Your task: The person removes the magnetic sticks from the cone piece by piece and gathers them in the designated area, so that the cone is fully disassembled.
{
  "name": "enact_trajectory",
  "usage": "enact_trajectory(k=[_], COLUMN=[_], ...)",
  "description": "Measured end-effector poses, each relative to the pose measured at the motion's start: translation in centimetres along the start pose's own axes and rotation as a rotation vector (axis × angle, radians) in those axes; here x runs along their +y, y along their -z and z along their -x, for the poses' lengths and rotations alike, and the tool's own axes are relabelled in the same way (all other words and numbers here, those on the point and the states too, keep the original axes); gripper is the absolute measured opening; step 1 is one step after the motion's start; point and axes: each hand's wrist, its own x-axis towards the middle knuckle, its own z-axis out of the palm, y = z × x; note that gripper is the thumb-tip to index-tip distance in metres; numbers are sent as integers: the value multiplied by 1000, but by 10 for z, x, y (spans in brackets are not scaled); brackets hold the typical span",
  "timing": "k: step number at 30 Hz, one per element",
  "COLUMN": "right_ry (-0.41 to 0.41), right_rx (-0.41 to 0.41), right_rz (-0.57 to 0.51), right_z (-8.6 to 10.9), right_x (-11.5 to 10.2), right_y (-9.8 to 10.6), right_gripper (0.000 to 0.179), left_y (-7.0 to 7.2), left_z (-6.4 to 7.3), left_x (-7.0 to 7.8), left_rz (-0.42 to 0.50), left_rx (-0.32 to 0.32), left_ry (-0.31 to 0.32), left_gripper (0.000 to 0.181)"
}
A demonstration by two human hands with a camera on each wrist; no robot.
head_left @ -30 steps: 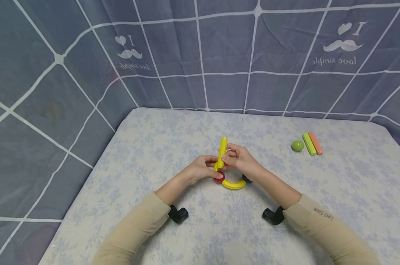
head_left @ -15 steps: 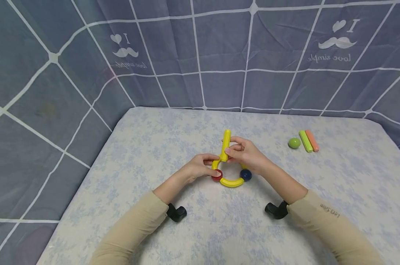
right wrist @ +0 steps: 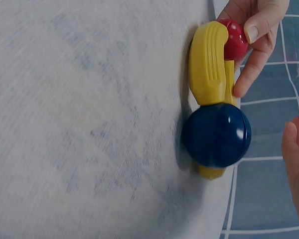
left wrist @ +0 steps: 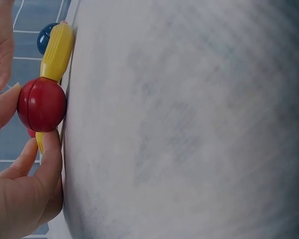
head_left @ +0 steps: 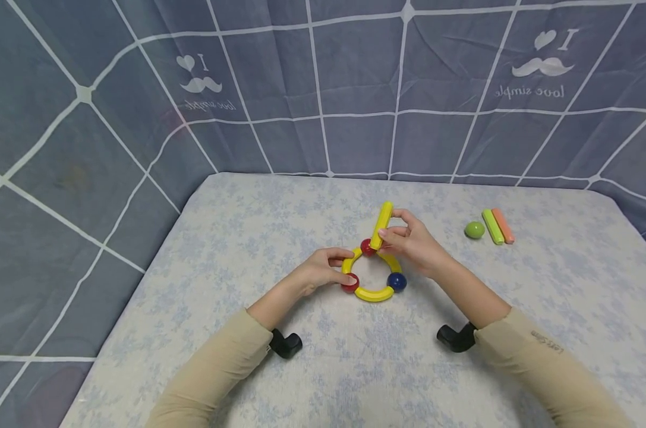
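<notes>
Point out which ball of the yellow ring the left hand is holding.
The near-left red ball: the left hand pinches it. The far red ball and the blue ball are free of that hand.

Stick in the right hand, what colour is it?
The stick in the right hand is plain yellow; the head view shows it best.

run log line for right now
left hand: holds near red ball; right hand: pinches yellow stick; stick's lower end: at far red ball, contact unclear; blue ball: untouched
</notes>
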Motion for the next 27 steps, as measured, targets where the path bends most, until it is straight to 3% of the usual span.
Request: enact_trajectory(k=[13,17,27], right_ry=[-2,18,44], right_rx=[93,96,131], right_rz=[4,-48,-96], right_z=[12,21,39], right_x=[-9,-13,-14], right_y=[39,56,97], right_gripper=[36,29,34], left_y=[1,2,1], left_z=[2,2,3], left_x=[0,0,0], left_rz=[-9,-2,2], left_rx=[-3,-8,-8], left_ry=[-23,-27,-21], left_gripper=[53,53,53])
